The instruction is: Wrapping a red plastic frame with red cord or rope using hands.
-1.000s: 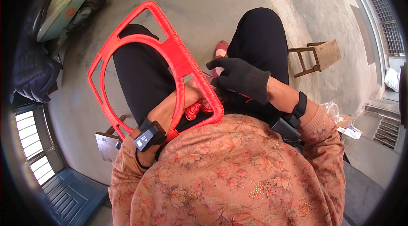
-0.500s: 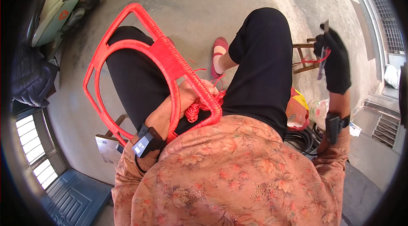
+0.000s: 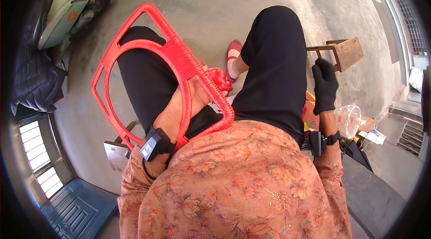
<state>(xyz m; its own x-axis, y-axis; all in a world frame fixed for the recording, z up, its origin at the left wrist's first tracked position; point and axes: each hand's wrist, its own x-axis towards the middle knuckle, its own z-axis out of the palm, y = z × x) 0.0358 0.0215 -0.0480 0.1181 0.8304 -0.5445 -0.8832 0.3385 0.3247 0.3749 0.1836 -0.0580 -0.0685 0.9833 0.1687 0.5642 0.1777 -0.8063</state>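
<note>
A red frame [image 3: 178, 61], wrapped in thin cord, leans across my left thigh; it has a ring inside an angular outline with a wide wrapped band. My left hand [image 3: 196, 94] is closed behind its near right bar, and a bunched hank of red cord [image 3: 220, 79] bulges from its fingers. The frame hides part of this hand. My right hand [image 3: 326, 87], in a black glove, is out to the right beside my knee, near a small wooden stool [image 3: 347, 54]. Its thumb and fingers stretch forward, with nothing visible in them.
A pale scooter [image 3: 67, 12] stands at the far left, with a dark padded jacket [image 3: 38, 75] below it. Wooden furniture [image 3: 116, 154] is beside my left leg. A clear plastic container [image 3: 348, 120] and papers [image 3: 373, 136] lie at the right.
My right hand has moved left and nearer; the scissors and red strand it held no longer show. My left hand and the cord bunch have shifted slightly up along the bar.
</note>
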